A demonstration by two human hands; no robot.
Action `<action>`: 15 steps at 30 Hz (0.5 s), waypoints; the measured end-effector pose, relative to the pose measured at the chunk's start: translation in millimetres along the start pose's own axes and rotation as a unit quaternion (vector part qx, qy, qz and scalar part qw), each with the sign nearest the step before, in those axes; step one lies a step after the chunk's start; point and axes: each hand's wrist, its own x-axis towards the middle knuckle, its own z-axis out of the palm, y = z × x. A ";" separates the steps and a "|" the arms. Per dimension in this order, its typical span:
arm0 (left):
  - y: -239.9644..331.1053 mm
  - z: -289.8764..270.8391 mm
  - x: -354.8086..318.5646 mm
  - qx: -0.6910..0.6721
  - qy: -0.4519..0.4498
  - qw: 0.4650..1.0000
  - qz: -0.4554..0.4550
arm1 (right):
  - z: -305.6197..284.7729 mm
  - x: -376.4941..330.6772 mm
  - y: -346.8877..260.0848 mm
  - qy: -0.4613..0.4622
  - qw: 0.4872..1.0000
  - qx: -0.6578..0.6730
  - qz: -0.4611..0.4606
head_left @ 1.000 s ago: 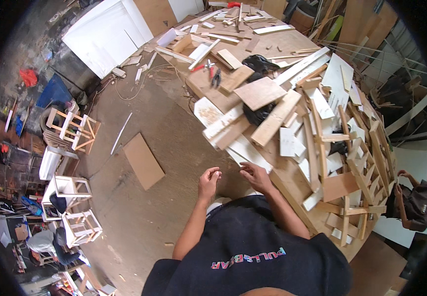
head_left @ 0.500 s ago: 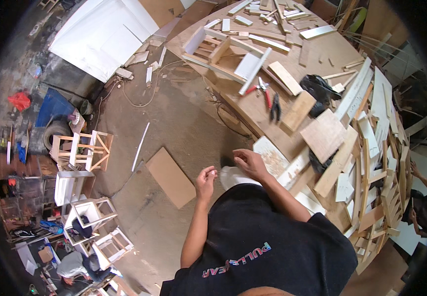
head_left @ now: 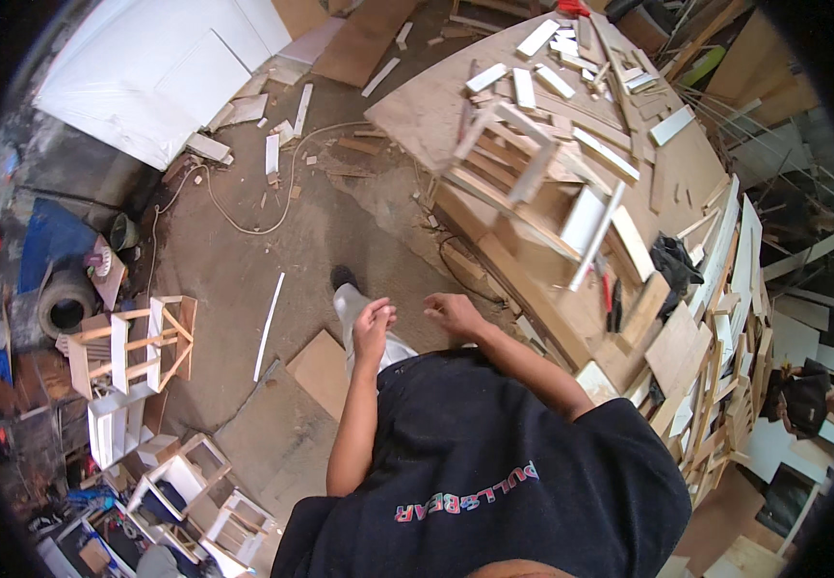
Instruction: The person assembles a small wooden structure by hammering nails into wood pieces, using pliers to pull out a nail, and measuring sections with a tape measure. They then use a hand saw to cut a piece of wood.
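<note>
My left hand (head_left: 372, 328) hangs in front of my body with its fingers loosely bent, and I see nothing in it. Level with it, my right hand (head_left: 454, 314) is half curled, its fingers a little apart and empty. Neither hand touches anything. Below them, one leg in light trousers (head_left: 351, 306) is stretched forward over the floor. A flat brown panel (head_left: 317, 374) lies by that leg. Nearest to my right hand is the edge of a large wooden worktable (head_left: 422, 101). On it stands an open wooden frame (head_left: 513, 159) with several slats.
Red-handled pliers (head_left: 606, 289), dark-handled pliers (head_left: 615, 310) and a black plastic bag (head_left: 675, 265) lie on the table. Boards (head_left: 696, 385) are heaped at right, near another person (head_left: 804, 400). Wooden frames (head_left: 138, 342) stand at left. A cable (head_left: 287, 207) and a white strip (head_left: 269, 328) lie on the floor.
I have stepped forward and turned; the table and frame now appear further right. My leg has come into view, covering part of the brown panel. Both hands remain empty.
</note>
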 end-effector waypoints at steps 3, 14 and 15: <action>6.3 -44.9 87.7 0.101 -0.015 0.994 -0.029 | 30.3 77.7 0.0 0.013 0.997 -0.026 0.066; -162.0 -112.2 400.3 0.207 0.035 0.977 -0.032 | 168.8 368.4 181.0 0.090 0.961 -0.163 0.205; -198.7 -112.9 430.6 0.202 0.059 0.976 -0.056 | 189.1 403.1 216.9 0.077 0.954 -0.178 0.228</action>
